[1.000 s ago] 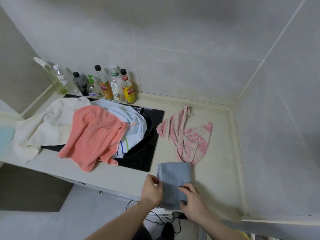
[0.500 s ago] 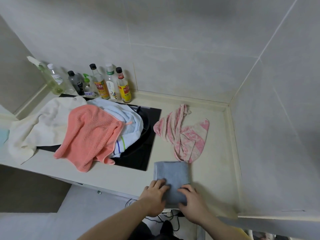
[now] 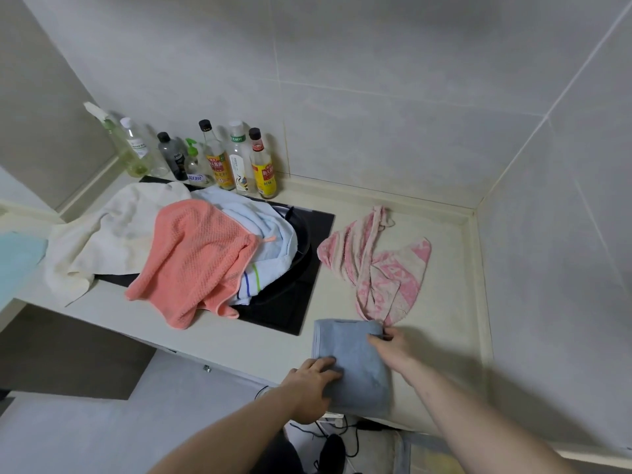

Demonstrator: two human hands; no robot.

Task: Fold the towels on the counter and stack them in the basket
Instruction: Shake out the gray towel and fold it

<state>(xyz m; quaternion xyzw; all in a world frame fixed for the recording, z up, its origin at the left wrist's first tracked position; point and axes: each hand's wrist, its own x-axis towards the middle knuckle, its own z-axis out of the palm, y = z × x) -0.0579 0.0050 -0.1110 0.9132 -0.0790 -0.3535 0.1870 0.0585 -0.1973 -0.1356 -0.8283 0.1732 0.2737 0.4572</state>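
Towels lie across the counter (image 3: 219, 340) in the one head view. Nearest the front edge sits a folded blue towel (image 3: 352, 360), a neat rectangle whose near end hangs slightly past the counter's lip. The left hand (image 3: 307, 388) rests on its near left corner, fingers laid fairly flat over the cloth with the thumb side under or beside the edge; whether it pinches the fabric cannot be told. The right hand (image 3: 393, 345) is at the towel's far right corner, fingers bent around the edge there, gripping it. Just beyond that corner, touching it, a pink towel (image 3: 376, 268) lies crumpled and unfolded. To the left, a black hob (image 3: 297, 302) is set into the counter, and a heap of cloth covers most of it: a coral towel (image 3: 195, 261) on top, a pale blue towel (image 3: 263, 234) with blue and green stripes beneath, and a cream towel (image 3: 102, 241) spreading left over the counter's edge. A light teal cloth (image 3: 17, 261) shows at the far left margin. Bottles (image 3: 219, 159) stand in a row against the tiled wall (image 3: 376, 97) behind the hob. Cables (image 3: 335, 429) lie on the floor below the counter.
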